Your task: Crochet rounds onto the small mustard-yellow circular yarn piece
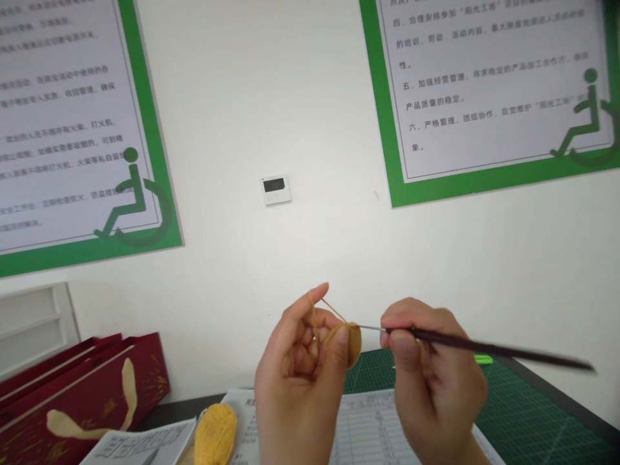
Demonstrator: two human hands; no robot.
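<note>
Between the thumb and fingers of my left hand (300, 368) is a small round piece of yellow crochet work (355, 345). Yellow yarn (333, 309) loops over the raised left index finger and runs down to the piece. My right hand (431, 368) grips a crochet hook (484, 347) with a long dark handle, held like a pen. Its thin metal shaft points left and its tip meets the top edge of the crochet piece; the exact tip is hidden. A yellow yarn ball (216, 434) lies below and left of my left hand.
Printed papers (372, 429) lie under my hands on a green cutting mat (533, 413). A bright green tool (483, 359) rests behind my right hand. Dark red gift bags (97, 394) stand at the left. On the wall are green-framed posters (394, 187) and a white thermostat (276, 190).
</note>
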